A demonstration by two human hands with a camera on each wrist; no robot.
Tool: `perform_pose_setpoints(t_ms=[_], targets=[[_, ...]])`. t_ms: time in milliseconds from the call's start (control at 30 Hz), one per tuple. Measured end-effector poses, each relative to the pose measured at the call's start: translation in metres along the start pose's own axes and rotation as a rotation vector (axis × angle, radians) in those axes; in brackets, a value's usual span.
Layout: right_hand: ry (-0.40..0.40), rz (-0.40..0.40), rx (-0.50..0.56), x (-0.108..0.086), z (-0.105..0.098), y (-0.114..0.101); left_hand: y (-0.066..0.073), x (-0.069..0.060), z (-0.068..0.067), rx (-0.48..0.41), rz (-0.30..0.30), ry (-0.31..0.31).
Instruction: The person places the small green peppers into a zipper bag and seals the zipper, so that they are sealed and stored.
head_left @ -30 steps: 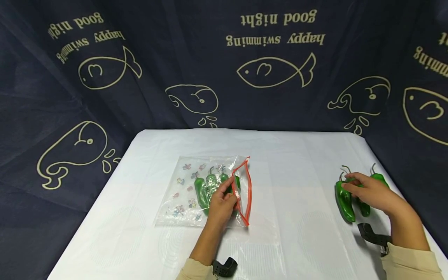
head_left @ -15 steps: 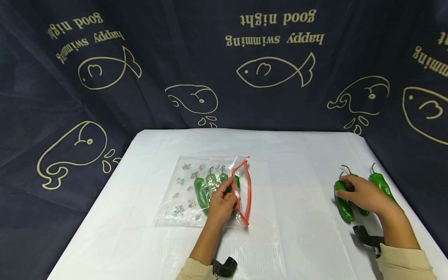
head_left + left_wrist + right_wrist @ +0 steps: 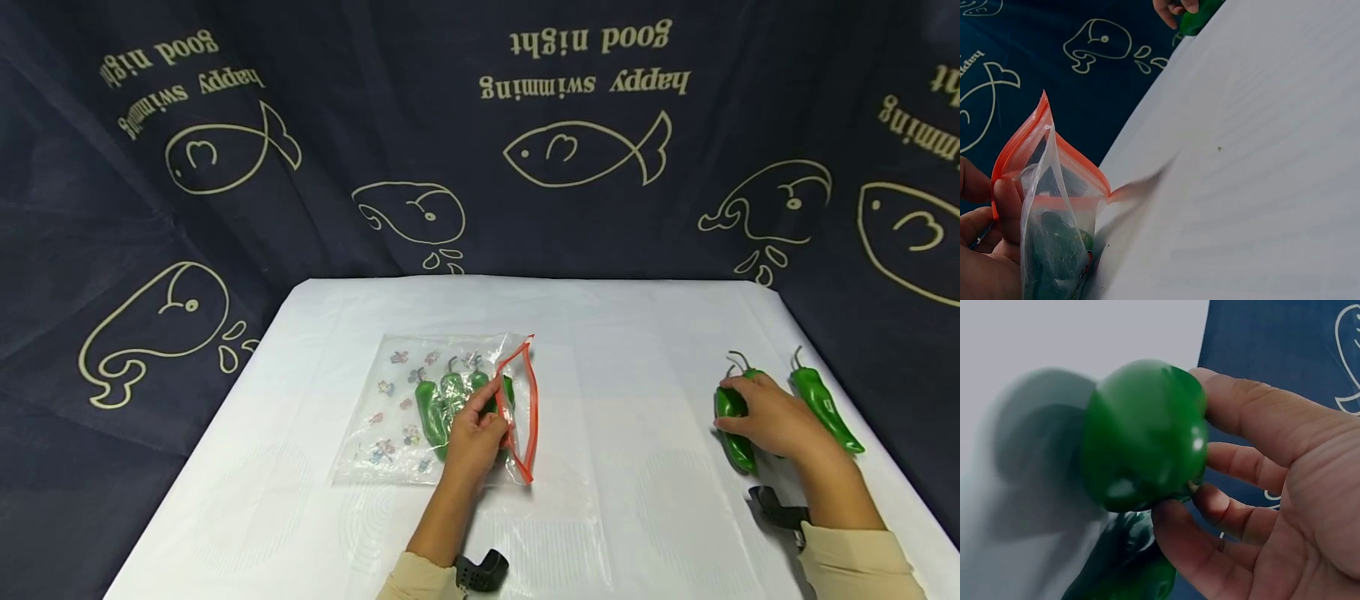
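Observation:
A clear zip bag (image 3: 367, 450) with an orange-red zip edge and small printed figures lies on the table, its mouth facing right and gaping. Several green peppers (image 3: 431, 408) show through the plastic. My left hand (image 3: 474, 433) pinches the zip edge; in the left wrist view the rim (image 3: 1001, 159) passes between thumb and fingers. At the table's right, my right hand (image 3: 780, 421) grips a green pepper (image 3: 1141, 437) between thumb and fingertips. A second pepper (image 3: 1129, 562) lies close beside it, mostly hidden by the hand in the head view.
Another green pepper (image 3: 825, 404) lies right of my right hand, near the table's right edge. White cloth (image 3: 615, 350) covers the table. A dark curtain (image 3: 420, 83) with fish and whale drawings rises behind and along both sides.
My right hand has moved left and down onto the leftmost loose pepper, and its fingers have closed on it. The rightmost pepper is now uncovered. My left hand and the bag stay put.

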State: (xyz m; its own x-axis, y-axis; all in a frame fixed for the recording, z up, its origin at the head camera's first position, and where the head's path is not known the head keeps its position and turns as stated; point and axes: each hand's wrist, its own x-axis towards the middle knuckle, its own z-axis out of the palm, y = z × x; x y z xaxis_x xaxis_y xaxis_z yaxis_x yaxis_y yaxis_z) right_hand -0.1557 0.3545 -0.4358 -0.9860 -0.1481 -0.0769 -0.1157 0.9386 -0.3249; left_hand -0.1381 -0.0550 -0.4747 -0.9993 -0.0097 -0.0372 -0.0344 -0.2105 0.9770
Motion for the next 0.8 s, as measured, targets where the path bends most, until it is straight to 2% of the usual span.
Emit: perform_pose_setpoints(t_ms=[267, 500, 800], targets=[[-0.031, 0.035, 0.014, 0.000, -0.001, -0.004, -0.001, 0.000, 0.000, 0.000, -0.002, 0.001], [-0.026, 0.040, 0.047, 0.000, -0.002, -0.004, -0.002, 0.001, 0.000, 0.013, 0.014, 0.001], [-0.043, -0.026, 0.185, 0.002, -0.001, -0.010, -0.003, 0.001, 0.000, -0.008, 0.003, -0.003]])
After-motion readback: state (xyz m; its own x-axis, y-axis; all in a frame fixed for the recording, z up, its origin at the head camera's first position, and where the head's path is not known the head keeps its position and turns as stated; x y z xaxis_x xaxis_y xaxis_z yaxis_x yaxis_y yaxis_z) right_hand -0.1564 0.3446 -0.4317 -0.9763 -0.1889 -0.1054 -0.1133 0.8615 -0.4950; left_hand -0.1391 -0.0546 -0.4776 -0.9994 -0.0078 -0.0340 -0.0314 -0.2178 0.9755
